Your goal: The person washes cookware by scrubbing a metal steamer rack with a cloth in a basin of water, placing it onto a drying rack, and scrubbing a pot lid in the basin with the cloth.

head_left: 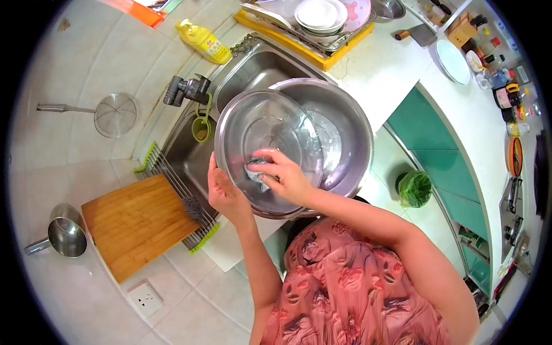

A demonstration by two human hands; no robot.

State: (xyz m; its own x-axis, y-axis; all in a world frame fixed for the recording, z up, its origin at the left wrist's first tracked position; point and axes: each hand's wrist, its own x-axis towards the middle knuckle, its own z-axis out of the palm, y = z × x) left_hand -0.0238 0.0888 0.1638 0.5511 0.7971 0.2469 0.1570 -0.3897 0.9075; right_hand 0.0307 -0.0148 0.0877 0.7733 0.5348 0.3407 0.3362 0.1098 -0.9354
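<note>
A round, see-through lid or bowl (270, 123) with a shiny rim is tilted over a large metal basin (353, 132) at the sink. My left hand (226, 190) grips the near left edge of the clear piece, its fingers partly hidden behind the rim. Inside it, my right hand (282, 175) presses a grey and white striped cloth (257, 174) against the surface, fingers curled round the cloth. Some water glistens in the basin.
Behind is the double sink (253, 72) with a dark tap (187, 91) and a yellow bottle (204, 43). A wooden board (138, 221) lies on a rack at the left. Dishes (319, 14) stand at the back; a green-lined bin (415, 189) stands at the right.
</note>
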